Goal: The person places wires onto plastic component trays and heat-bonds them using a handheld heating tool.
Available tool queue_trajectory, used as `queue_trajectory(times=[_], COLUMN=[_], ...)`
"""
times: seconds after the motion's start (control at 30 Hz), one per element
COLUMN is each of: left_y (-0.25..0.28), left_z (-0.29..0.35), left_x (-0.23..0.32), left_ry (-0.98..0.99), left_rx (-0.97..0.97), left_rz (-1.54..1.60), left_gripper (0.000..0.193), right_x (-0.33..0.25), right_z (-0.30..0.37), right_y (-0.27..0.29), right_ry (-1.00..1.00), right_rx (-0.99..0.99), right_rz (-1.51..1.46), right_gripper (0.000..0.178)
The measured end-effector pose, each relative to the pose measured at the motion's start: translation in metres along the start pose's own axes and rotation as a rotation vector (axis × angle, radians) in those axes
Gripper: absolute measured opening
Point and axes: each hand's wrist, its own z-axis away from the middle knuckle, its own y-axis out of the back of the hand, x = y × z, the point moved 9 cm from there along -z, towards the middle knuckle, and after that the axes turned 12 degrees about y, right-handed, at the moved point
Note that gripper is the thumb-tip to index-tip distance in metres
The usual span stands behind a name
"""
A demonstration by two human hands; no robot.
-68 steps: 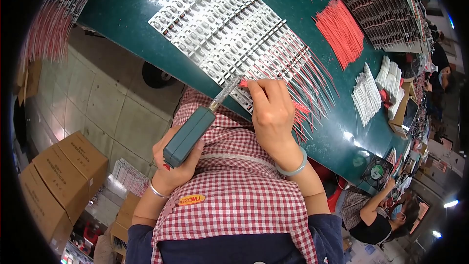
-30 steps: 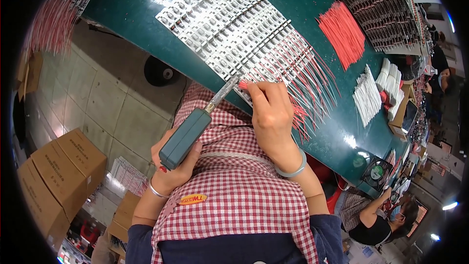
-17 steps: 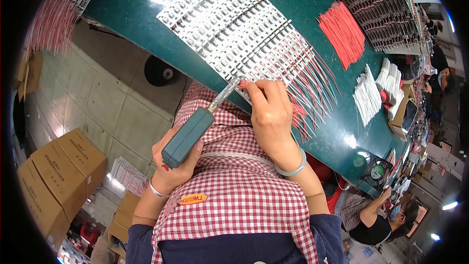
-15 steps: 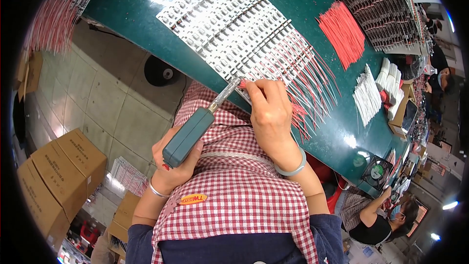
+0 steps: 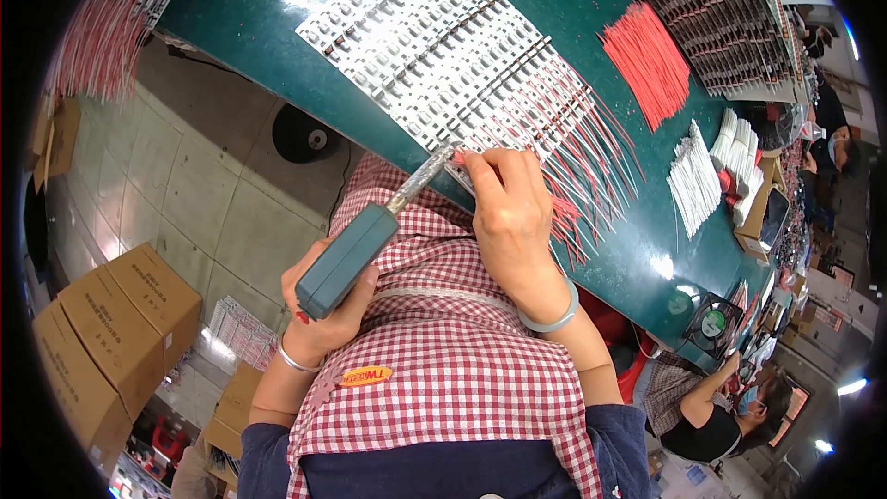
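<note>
My left hand (image 5: 323, 319) grips a dark green soldering gun (image 5: 346, 261) whose barrel is wrapped in silvery foil. Its tip reaches the near edge of a panel of small white circuit boards (image 5: 407, 46) on the table. Just beside that tip, my right hand (image 5: 514, 222) pinches short red wires (image 5: 459, 158) between thumb and forefinger; how many is hidden by the fingers. Red and white wires (image 5: 601, 152) stick out from the panel's right-hand rows and trail over the near table edge, to the right of my right hand.
On the green table (image 5: 249, 28) lie a pile of red wires (image 5: 650, 65) and bundles of white wires (image 5: 695, 180). Stacked wired boards (image 5: 711, 9) stand far right. A small black fan (image 5: 711, 323) sits near a masked co-worker (image 5: 721, 416). Cardboard boxes (image 5: 129, 323) stand at lower left.
The soldering gun's handle and my left hand have shifted slightly down and to the left, the tip staying near the panel edge. My right hand has barely moved.
</note>
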Motion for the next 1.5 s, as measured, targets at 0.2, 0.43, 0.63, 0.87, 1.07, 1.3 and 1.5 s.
queue_trajectory(times=[0.2,0.43,0.63,0.87,1.07,1.3,1.5], left_y=[0.007,0.006,0.005,0.004,0.003,0.003,0.005], left_z=[0.006,0.010,0.012,0.011,0.011,0.007,0.005], left_x=[-0.004,-0.003,-0.007,0.000,0.001,0.012,0.017], left_ry=[-0.067,-0.109,-0.091,-0.035,-0.016,-0.115,-0.205], left_rx=[0.016,0.033,0.028,0.006,-0.013,0.015,0.028], left_rz=[-0.018,-0.002,-0.021,-0.033,-0.046,-0.086,-0.167], left_gripper=[0.022,0.023,0.023,0.028,0.027,0.023,0.017], right_x=[0.000,-0.001,-0.006,-0.007,-0.009,-0.009,-0.007], right_z=[0.001,0.002,0.010,0.010,0.008,0.003,0.003], right_y=[0.000,-0.001,0.007,0.000,0.000,0.001,-0.002], right_ry=[-0.004,0.004,0.029,0.020,0.029,0.008,0.003], right_rx=[0.001,0.007,0.090,0.041,0.011,-0.001,-0.042], right_rz=[0.023,0.026,-0.022,-0.020,-0.012,0.006,0.016], right_gripper=[0.032,0.033,0.033,0.033,0.031,0.030,0.030])
